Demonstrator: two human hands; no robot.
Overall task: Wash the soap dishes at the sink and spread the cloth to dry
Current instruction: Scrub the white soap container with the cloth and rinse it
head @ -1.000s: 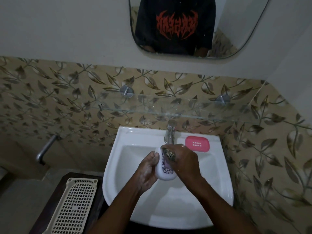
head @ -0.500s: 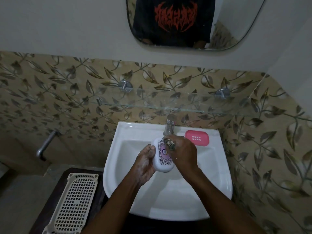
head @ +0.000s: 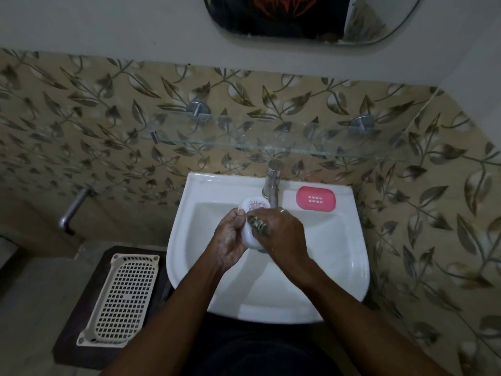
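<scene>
Over the white sink my left hand grips a white soap dish with a dark pattern, held on edge below the tap. My right hand holds a dark patterned cloth bunched in its fingers and presses it against the dish. Soap suds cover my left hand. A pink soap dish lies flat on the sink's back right ledge.
A cream perforated plastic tray sits on a dark wooden stool left of the sink. A glass shelf runs along the leaf-patterned tiles above the tap. A metal pipe sticks out at left. A mirror hangs above.
Both hands with the white dish shifted slightly toward the tap, and the dish turned in my left hand while the cloth rubbed over it. The camera tilted downward.
</scene>
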